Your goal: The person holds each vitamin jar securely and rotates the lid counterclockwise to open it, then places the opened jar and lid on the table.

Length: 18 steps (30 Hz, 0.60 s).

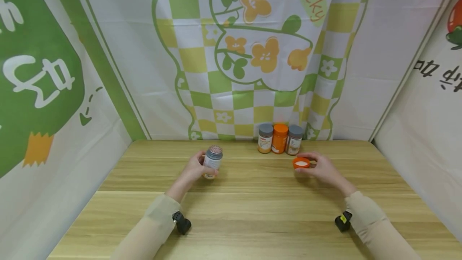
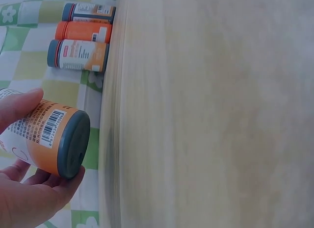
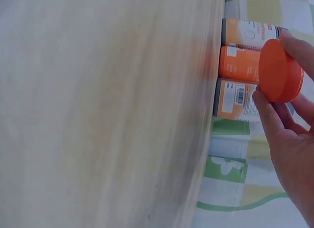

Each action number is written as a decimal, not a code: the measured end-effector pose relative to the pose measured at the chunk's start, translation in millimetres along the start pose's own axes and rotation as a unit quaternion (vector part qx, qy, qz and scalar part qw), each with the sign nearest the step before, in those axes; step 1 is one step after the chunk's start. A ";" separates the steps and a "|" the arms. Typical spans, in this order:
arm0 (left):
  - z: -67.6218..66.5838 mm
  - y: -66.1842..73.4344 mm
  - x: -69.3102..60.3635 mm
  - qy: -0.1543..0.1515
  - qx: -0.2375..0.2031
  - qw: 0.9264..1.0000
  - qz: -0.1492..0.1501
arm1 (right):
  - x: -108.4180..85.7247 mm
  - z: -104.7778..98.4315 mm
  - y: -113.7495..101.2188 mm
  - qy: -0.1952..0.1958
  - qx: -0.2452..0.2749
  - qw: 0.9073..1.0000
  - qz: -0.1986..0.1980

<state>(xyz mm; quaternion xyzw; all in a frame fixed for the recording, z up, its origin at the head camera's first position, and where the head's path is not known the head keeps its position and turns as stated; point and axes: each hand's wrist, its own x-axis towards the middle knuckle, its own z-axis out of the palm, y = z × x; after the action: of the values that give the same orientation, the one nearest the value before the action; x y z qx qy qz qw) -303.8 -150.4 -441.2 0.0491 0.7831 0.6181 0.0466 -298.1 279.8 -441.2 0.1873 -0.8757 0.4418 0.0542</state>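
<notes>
My left hand [image 1: 195, 168] grips a grey jar [image 1: 213, 162] with a white and orange label, held upright with its lid off and its top facing up. In the left wrist view the jar [image 2: 49, 132] shows a barcode and a dark grey base, with the thumb on one side and fingers on the other. My right hand [image 1: 325, 169] pinches an orange lid [image 1: 301, 163] by its rim, its whitish inside turned up. The right wrist view shows the lid's smooth orange top [image 3: 277, 71] between thumb and fingers.
Three jars stand side by side at the table's back edge: a grey-lidded jar [image 1: 265, 139], an all-orange jar [image 1: 279, 139] and another grey-lidded jar [image 1: 294, 140]. Behind them hangs a patterned curtain [image 1: 242, 99]. The wooden table [image 1: 249, 212] stretches between both arms.
</notes>
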 end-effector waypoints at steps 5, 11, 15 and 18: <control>-4.4 -1.8 5.8 0.005 0.002 1.000 0.001 | 2.6 -4.0 4.7 0.002 0.002 1.000 0.000; -9.9 -0.3 10.9 0.014 0.023 1.000 -0.007 | 5.3 -9.2 7.2 0.007 -0.026 1.000 0.006; -14.5 -4.0 15.2 0.021 0.024 0.999 -0.018 | 6.6 -11.9 12.9 0.009 -0.041 0.999 0.009; -18.0 -7.0 18.4 0.027 0.015 0.999 -0.026 | 8.2 -13.9 17.5 0.013 -0.039 0.999 0.013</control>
<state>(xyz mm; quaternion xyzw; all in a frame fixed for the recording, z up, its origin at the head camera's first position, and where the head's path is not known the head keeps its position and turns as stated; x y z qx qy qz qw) -324.6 -166.8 -444.1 0.0128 0.7945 0.6058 0.0405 -313.1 297.9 -443.9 0.1678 -0.8937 0.4105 0.0673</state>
